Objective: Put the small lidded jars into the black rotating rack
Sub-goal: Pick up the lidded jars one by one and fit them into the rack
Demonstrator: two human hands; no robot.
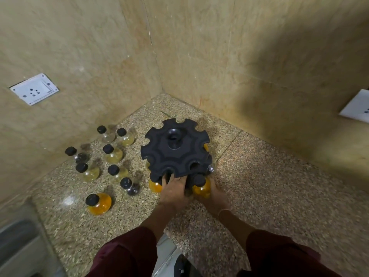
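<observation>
Corner of beige tiled walls (pixel 239 56) fills the upper frame. A speckled stone table (pixel 269 186) runs across the lower half.

Black rotating rack (pixel 175 150) stands at frame centre, close to the corner. Its notched top disc is seen from above, with a hub at the middle. Orange glass shows under its right edge, and an orange jar in the rack (pixel 155 186) sits in the lower tier at its near left side.

Two dark red sleeves (pixel 127 254) enter from the bottom edge.

Left hand (pixel 173 189): at the near side of the rack, fingers stretched straight, tips hidden under the disc's edge.
Right hand (pixel 216 194): just right of it, fingers curled round a held orange jar (pixel 201 187) with a black lid, right at the rack's near edge. A thin bangle (pixel 224 211) circles that wrist.

Loose jars (pixel 112 153): eight, left of centre, all upright with black lids and apart from the rack.
- Five pale or clear.
- Two with dark contents.
- One orange loose jar (pixel 99 203), lowest in the frame.

White socket plate (pixel 34 88) on the wall at middle left. A second plate (pixel 357 105) is cut by the right edge.
</observation>
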